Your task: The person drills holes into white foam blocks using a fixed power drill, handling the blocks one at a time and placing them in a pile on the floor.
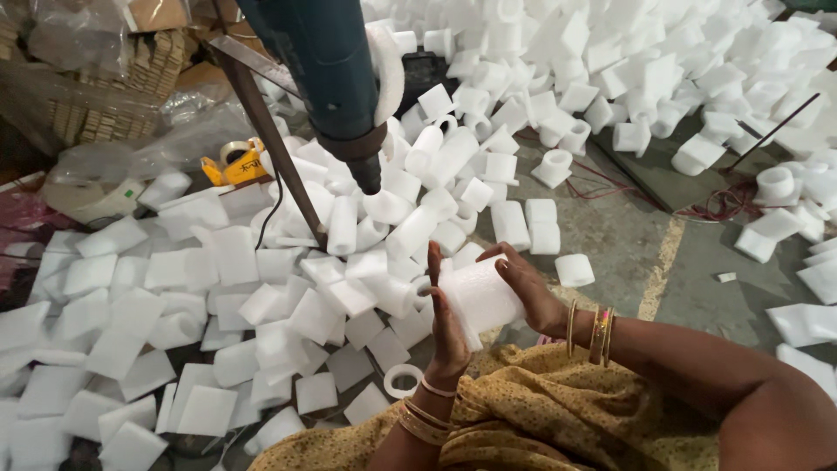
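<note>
Holding one foam piece (pixel 478 298), two hands (pixel 488 305)

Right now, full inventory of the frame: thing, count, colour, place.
white foam sheet piece: one, white, rolled between both hands, centre.
flat white foam squares: many, white, strewn on the floor at left.
rolled white foam tubes: too many to count, white, heaped across the top and right.
blue heat gun on a metal stand: one, dark blue, hanging nozzle-down at top centre.
yellow tape dispenser: one, yellow, on the floor left of the stand.
white tape ring: one, white, on the floor by the left wrist.
red wire: red, along the floor at right.
left hand: gripping the sheet's near edge, bangles on the wrist.
right hand: wrapped over the sheet's right side, bangles on the wrist.
</note>
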